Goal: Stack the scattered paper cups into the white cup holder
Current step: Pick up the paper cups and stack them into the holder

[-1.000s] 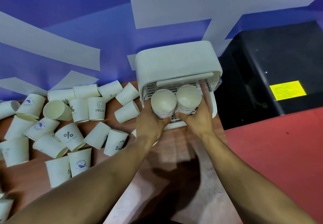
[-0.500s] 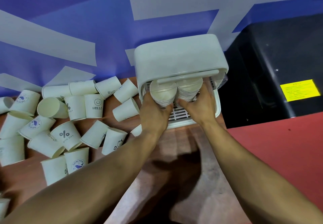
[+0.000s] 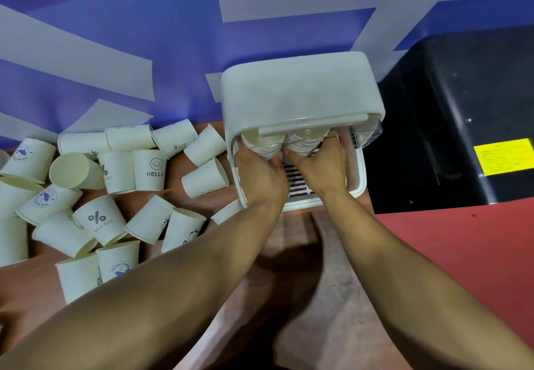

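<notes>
**Two stacks slide under the holder's lid**

The left hand (image 3: 261, 177) curls round the left stack (image 3: 260, 146) of nested cups, and the right hand (image 3: 319, 167) grips the right stack (image 3: 303, 143). Both hold low on the walls, probably so the rims pass under the clear flap (image 3: 341, 135) unhindered. The stacks sit side by side inside the white cup holder (image 3: 300, 92), mouths toward the camera, above its slotted floor (image 3: 297, 180). The holder is smooth, rounded plastic. The cups are thin matte paper, tapered so they nest. To the left, scattered paper cups (image 3: 115, 196) lie tumbled on the wooden table (image 3: 289, 257) — many not yet gathered.
</notes>
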Demonstrator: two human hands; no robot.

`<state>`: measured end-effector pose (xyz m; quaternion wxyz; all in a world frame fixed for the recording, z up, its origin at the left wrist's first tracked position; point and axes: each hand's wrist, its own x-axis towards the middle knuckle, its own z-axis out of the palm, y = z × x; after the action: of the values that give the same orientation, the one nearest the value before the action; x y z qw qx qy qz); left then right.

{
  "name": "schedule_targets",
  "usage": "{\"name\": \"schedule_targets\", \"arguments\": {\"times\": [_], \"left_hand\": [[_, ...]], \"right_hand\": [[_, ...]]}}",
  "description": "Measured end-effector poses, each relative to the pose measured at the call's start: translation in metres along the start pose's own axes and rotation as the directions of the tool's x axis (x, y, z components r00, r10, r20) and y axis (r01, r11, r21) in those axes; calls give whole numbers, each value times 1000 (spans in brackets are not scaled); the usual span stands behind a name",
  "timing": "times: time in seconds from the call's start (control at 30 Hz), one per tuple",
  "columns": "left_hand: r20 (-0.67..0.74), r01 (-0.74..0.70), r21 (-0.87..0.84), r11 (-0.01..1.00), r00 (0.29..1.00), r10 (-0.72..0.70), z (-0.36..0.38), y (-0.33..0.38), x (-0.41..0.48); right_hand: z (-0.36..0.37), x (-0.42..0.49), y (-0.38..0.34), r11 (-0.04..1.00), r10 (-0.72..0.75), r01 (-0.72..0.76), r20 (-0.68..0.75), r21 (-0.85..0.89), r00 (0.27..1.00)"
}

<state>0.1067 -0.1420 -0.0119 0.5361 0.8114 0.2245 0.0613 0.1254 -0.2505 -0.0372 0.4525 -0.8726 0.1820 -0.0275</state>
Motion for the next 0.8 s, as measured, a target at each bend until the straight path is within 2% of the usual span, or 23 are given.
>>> {"name": "schedule_targets", "arguments": {"times": [0.27,0.47,0.6,0.67,0.8], "left_hand": [[120,228,18,974,966,-228,-5,-2,-3],[193,232,120,965,948,-252,-19,-9,-8],[273,299,136,944,905,-326,-39,-14,-20],[335,317,125,940,878,-341,-56,-18,-29],[372,266,142,953,878,-300,-101,-37,-44]], "right_hand": [[-1,-4,-5,1000,-2,2,7,-8,1000],[-1,-22,-8,999,52,-53,-65,-11,997],[-2,-44,-10,989,141,-144,-104,-17,984],[-1,-61,-11,987,163,-163,-92,4,982],[10,-105,-24,986,159,-158,-17,51,987]]}}
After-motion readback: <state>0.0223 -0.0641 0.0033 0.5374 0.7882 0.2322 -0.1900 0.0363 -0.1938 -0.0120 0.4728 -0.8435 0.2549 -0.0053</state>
